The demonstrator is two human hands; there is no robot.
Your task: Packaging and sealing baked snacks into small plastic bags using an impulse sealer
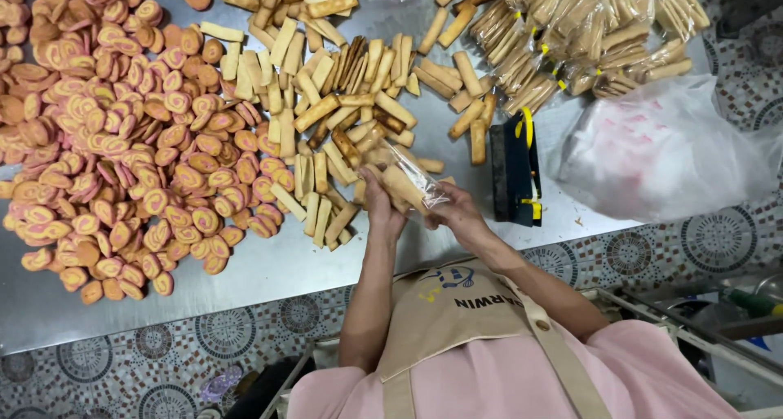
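Step in hand, by the look of it: filling a small clear bag (416, 186) w/ long biscuits, just below frame centre. Left hand (382, 207) is closed round the lower left end of a stack of biscuit sticks (397, 184), fingers wrapped, thumb side up. Right hand (457, 213) pinches the bag's lower right part, fingers curled shut on the plastic; exact finger positions hard to tell.

Bag & sticks sit above the steel table (269, 272), at the near edge of the pile of loose sticks (342, 101), which fills the upper middle of the frame. Long axis of the bundle runs diagonally, upper left to lower right. Can't tell which end of the bag is the open one.

Judgement: sticks look mostly inside; next move prob. calls for seating them square, then closing the bag end w/out cracking any — they look brittle, so a light squeeze only.

Nearby: round pink-swirl cookies (122, 141) heaped at left; filled bags (587, 35) w/ yellow ties upper right; dark tool w/ yellow parts (514, 174) right of the hands; big white plastic bag (661, 150) far right.
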